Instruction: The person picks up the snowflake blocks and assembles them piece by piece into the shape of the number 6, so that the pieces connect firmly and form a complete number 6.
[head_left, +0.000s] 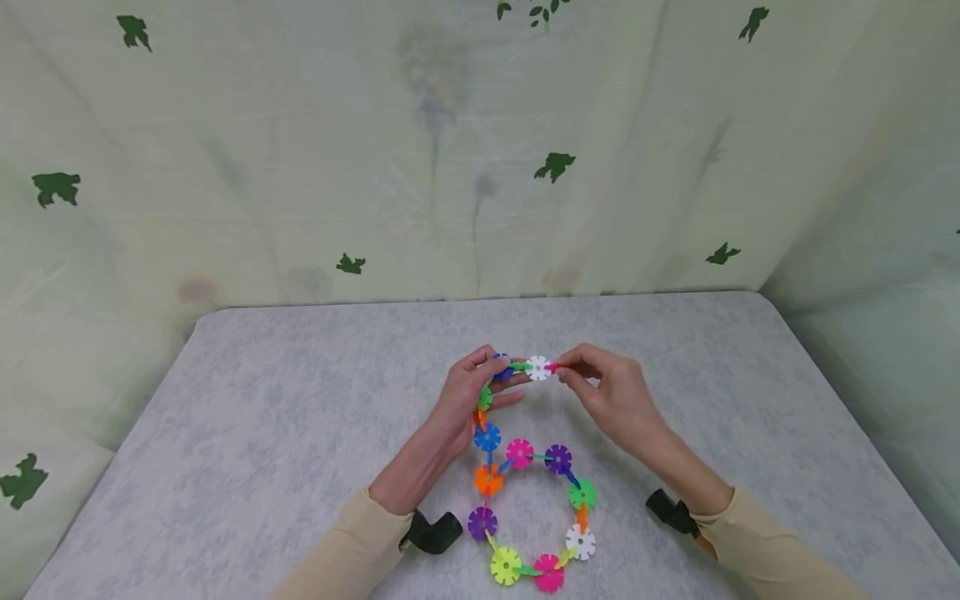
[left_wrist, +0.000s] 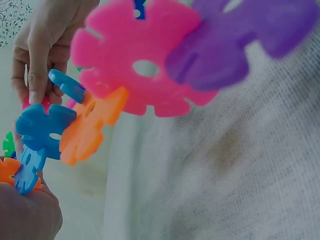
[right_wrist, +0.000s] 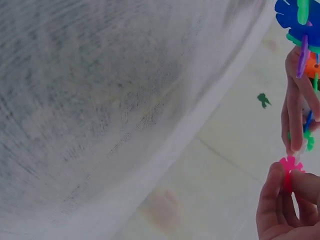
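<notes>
Between thumb and fingertip my right hand (head_left: 618,400) pinches a pink notched disc (right_wrist: 289,175), seen edge-on in the head view. It meets the white disc (head_left: 538,368) at the end of a chain of interlocking plastic flower discs. My left hand (head_left: 461,396) grips the chain at a dark blue disc (head_left: 501,365), thumb on top and other fingers spread behind. A green disc (head_left: 519,367) links blue to white. From the left palm the chain runs down past a blue disc (head_left: 487,437) to an orange disc (head_left: 489,481), where it joins a closed loop of many-coloured discs.
The loop, with a purple disc (head_left: 482,523) and a yellow disc (head_left: 506,567), hangs or lies between the forearms over a grey cloth-covered table (head_left: 262,433). Black wrist-camera mounts (head_left: 435,533) sit on both wrists. A pale curtain (head_left: 300,167) with leaf shapes stands behind.
</notes>
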